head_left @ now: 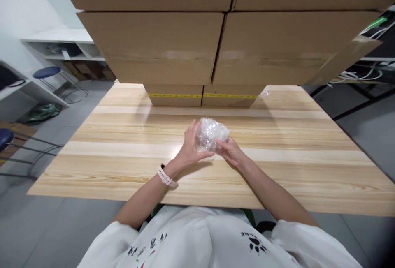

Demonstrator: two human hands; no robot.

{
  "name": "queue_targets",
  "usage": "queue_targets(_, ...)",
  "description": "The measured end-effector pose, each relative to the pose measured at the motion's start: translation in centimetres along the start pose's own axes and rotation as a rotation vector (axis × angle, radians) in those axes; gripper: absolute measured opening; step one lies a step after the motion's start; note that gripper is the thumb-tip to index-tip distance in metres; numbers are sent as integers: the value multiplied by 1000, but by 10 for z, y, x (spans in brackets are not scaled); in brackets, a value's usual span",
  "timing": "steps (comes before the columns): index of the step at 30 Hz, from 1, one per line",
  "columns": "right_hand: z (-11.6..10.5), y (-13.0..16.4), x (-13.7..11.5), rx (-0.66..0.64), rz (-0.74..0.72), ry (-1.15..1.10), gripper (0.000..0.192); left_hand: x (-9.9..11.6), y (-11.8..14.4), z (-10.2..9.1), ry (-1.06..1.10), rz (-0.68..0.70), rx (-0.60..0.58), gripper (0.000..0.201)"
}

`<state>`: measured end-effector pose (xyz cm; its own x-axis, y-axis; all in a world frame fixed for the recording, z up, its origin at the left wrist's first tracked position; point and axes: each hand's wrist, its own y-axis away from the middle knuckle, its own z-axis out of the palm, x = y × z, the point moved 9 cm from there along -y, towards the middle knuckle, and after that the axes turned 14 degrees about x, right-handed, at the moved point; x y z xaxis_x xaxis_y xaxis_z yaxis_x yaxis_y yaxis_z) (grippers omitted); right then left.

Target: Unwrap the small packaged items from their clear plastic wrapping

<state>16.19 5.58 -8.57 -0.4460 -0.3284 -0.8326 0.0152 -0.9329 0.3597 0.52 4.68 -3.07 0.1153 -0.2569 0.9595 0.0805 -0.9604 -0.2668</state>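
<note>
A crumpled clear plastic bag [210, 132] is held just above the middle of the light wooden table [123, 144]. My left hand [189, 149] grips its left side with the fingers curled around it; a pale watch sits on that wrist. My right hand [230, 151] holds the bag from below and to the right. What is inside the bag cannot be made out.
A tall stack of brown cardboard boxes [191, 46] stands at the table's far side, the lowest ones sealed with yellow tape. Blue stools [47, 72] and white shelves stand to the left. Cables [358, 75] lie on a rack at the right.
</note>
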Motion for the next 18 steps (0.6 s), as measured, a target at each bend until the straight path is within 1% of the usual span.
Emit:
queue_targets(1, 1, 2, 0, -6, 1, 24, 51, 5, 0, 1, -83, 69, -7, 99)
queue_targets(2, 3, 4, 1, -23, 3, 44, 53, 7, -1, 2, -135, 114, -18, 89)
queue_targets(3, 5, 5, 1, -39, 5, 57, 56, 8, -2, 1, -147, 128, -18, 74)
queue_targets(4, 5, 6, 2, -45, 9, 66, 58, 6, -5, -2, -117, 108, 13, 59)
queue_targets(5, 2, 5, 2, -35, 15, 68, 59, 2, -8, -8, -66, 57, 61, 46)
queue_targets(6, -2, 4, 3, -8, 23, 66, 59, -4, -11, -15, -5, -19, 121, 37)
queue_targets(7, -7, 1, 3, 31, 31, 63, 58, -11, -14, -23, 57, -111, 187, 34)
queue_targets(9, -20, -4, 1, 112, 42, 62, 53, -28, -16, -36, 168, -301, 311, 39)
queue_targets(11, -30, -9, -2, 168, 45, 66, 49, -39, -16, -45, 251, -430, 405, 46)
queue_targets(14, -41, -15, -9, 200, 43, 78, 45, -49, -17, -55, 313, -500, 510, 50)
queue_targets(18, -49, -20, -15, 181, 32, 128, 45, -56, -19, -62, 293, -517, 545, 53)
